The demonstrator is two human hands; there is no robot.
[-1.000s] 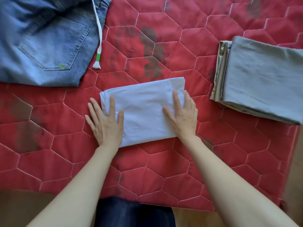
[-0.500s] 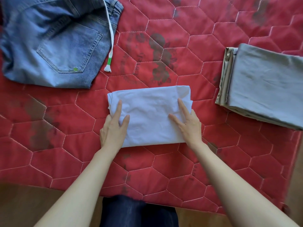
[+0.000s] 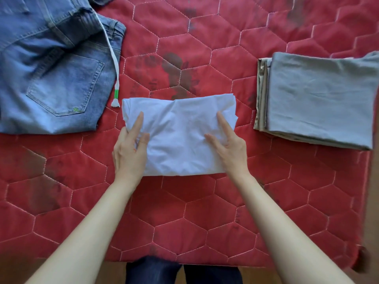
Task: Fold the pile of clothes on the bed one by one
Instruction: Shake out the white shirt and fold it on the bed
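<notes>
**A:** How far along are you, going by what lies on the bed point(image 3: 205, 212)?

**B:** Part way, I'd say. You've got a stack of folded clothes point(image 3: 320, 99) on your right — a grey piece on top, beige layers showing at its left edge. That part looks done.

**A:** And the piece in hand?

**B:** The white garment point(image 3: 180, 136) sits in the middle of the bed, straight in front of you, already down to a compact rectangle. Your left hand point(image 3: 129, 152) grips its left end, the thumb pressed on top with one finger laid along the cloth and the rest apparently tucked under the edge. Your right hand point(image 3: 231, 148) holds the right end the same way, one finger stretched forward on top and the thumb on the cloth. The far edge bulges a little, so I judge you're gathering it up to move it rather than flattening it.

**A:** So it's finished?

**B:** Folded, as far as I can tell — it only needs to join the stack, which lies well apart to the right.

**A:** What's left?

**B:** The jeans point(image 3: 55, 68) at your upper left are spread flat and unfolded, their white drawstring point(image 3: 114, 64) trailing down almost to the white garment's corner. Something dark peeks in at the top edge beyond them; I can't tell what it is.
</notes>
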